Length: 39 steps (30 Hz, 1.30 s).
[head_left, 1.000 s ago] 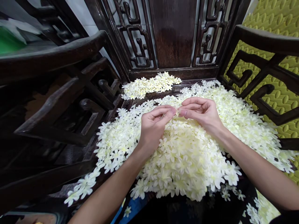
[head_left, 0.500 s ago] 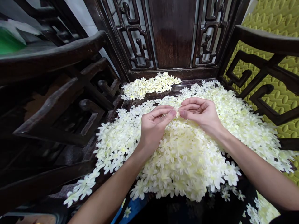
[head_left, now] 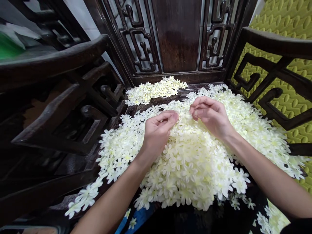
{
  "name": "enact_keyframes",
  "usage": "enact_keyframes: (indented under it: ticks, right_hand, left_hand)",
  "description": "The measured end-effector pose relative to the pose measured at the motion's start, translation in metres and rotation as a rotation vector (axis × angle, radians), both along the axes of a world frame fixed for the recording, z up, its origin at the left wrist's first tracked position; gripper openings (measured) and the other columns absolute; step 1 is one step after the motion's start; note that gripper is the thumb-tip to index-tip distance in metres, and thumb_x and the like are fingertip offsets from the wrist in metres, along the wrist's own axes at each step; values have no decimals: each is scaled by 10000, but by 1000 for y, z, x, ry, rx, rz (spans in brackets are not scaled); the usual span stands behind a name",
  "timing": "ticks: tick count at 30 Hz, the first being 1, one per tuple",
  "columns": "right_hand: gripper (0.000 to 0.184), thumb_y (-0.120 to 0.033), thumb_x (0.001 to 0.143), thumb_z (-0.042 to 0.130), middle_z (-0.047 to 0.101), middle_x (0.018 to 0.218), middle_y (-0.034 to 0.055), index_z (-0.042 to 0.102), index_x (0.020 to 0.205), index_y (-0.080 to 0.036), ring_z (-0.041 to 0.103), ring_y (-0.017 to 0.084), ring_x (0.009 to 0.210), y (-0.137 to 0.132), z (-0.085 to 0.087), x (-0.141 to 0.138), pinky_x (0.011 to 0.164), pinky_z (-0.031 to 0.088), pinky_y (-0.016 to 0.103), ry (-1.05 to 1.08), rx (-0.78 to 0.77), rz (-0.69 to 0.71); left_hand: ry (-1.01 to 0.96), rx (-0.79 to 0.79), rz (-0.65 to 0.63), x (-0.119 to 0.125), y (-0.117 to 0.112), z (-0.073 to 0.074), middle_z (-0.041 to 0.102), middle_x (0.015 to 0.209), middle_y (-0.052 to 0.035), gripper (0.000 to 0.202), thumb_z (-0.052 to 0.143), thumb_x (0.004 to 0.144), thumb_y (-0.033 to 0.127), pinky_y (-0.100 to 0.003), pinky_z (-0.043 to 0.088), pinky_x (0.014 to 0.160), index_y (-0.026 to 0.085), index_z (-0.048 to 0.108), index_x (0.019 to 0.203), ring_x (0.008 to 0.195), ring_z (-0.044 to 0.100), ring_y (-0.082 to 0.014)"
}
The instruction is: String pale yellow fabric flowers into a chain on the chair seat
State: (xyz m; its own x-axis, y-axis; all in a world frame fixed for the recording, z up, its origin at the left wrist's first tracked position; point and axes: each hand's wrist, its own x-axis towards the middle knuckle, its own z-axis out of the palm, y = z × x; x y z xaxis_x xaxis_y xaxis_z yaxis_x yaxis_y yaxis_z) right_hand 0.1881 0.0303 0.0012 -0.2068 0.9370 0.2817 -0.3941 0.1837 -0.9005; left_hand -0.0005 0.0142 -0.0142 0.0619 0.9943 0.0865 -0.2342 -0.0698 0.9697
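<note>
Over white flowers (head_left: 190, 172) heaped on a dark wooden chair (head_left: 179, 42), the left hand (head_left: 157, 128) pinches its fingers together; the right hand (head_left: 212, 115) curls loosely (honestly can't tell what either's gripping).

carved chair (head_left: 179, 39): wood, smooth, glossy finish | flowers (head_left: 187, 162): thin cloth-like petals, matt | yellow padding (head_left: 290, 19): matt, raised pattern | wall (head_left: 80, 14): smooth tile

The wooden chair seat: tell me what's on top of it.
A wide spread of white flowers and, near the backrest, a smaller cluster. Dark wood shows between them; whatever the flowers cover is hidden.
</note>
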Motion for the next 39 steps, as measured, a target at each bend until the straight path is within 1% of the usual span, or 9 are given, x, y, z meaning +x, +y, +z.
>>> enact_keyframes:
  ticks: [3,5,8,10,23,27,32,36,39]
  right_hand:
    - [213,-143,732,806,744,876,21,739,928,-194,703,146,829,-3,-2,-3,796,589,287,-97,43,-25]
    - [280,-192,707,860,766,894,35,740,959,-192,732,169,859,-6,-3,-6,838,608,316,-147,37,-19]
    - [338,-235,670,902,781,874,47,749,967,-181,749,176,831,-8,-3,-8,798,627,307,-169,17,-20]
    - [348,-229,650,917,785,856,44,757,954,-175,753,167,805,-8,-2,-8,773,630,281,-158,3,-24]
    - [327,-75,602,883,802,808,38,772,901,-147,769,153,738,-7,0,-8,704,638,224,-152,-50,-51]
    - [347,-17,572,855,794,746,23,748,878,-141,750,137,666,-5,-3,-8,644,614,197,-146,-90,-67]
    - [341,-18,592,833,775,705,-7,692,869,-158,728,124,637,-2,-11,-8,644,601,206,-72,-149,-26]
    - [309,-44,626,823,774,713,2,668,869,-154,712,113,618,0,-14,-7,643,595,217,-10,-182,26]
    - [319,-36,605,819,774,710,13,664,862,-145,696,108,588,1,-14,-7,611,582,213,20,-203,51]
  left_hand:
    - [-28,41,-12,2,0,-2,693,1059,-54,99,793,800,288,-255,517,822,195,792,833,908,632,-136]
    - [-43,53,-18,3,-1,-2,690,1055,-56,89,795,795,279,-271,519,852,195,796,823,930,638,-148]
    - [-58,56,-7,4,0,-3,688,1047,-59,86,810,774,275,-292,521,880,195,797,800,951,642,-163]
    - [-51,57,-3,4,0,-3,688,1051,-62,87,813,770,275,-296,521,893,194,798,797,963,643,-167]
    - [-14,70,5,3,-1,-3,686,1053,-59,81,809,784,268,-282,518,852,195,809,819,948,642,-164]
    - [-22,72,-7,4,0,-5,677,1023,-50,51,810,779,247,-270,506,847,197,803,785,946,640,-158]
    - [-56,59,-45,4,0,-7,660,1002,-36,44,804,786,223,-232,486,818,191,787,760,915,626,-129]
    - [-67,44,-83,4,-2,-5,649,1005,-33,62,796,797,222,-222,479,807,181,774,756,905,611,-119]
    - [-80,15,-121,4,-2,-4,650,1008,-30,67,789,806,229,-219,479,793,182,772,762,889,607,-112]
